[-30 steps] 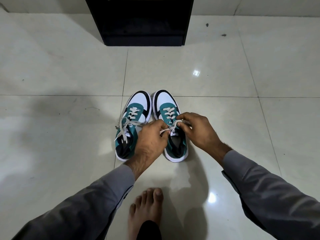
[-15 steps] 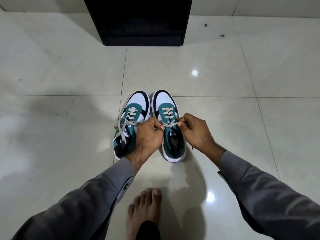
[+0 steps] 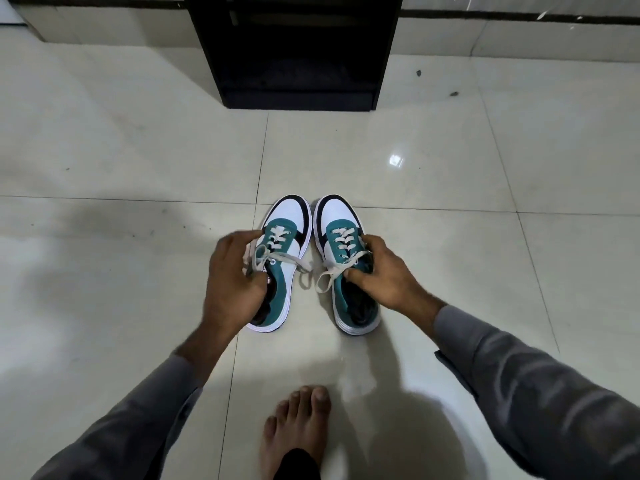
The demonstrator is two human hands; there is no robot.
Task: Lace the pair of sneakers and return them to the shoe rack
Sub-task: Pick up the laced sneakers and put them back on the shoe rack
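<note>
Gripping each sneaker at its collar, the left hand (image 3: 232,271) is clamped on the left sneaker (image 3: 277,268) and the right hand (image 3: 382,271) on the right sneaker (image 3: 341,261), presumably for carrying; the shoe rack (image 3: 298,50) stands just ahead on the floor (image 3: 450,168).

Hands (image 3: 239,275) now apart, one per sneaker (image 3: 346,265).

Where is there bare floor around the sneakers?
Bare tile lies between the sneaker toes and the black shoe rack, and out to both sides. It is crowded where the left hand and right hand grip the left sneaker and right sneaker.
</note>
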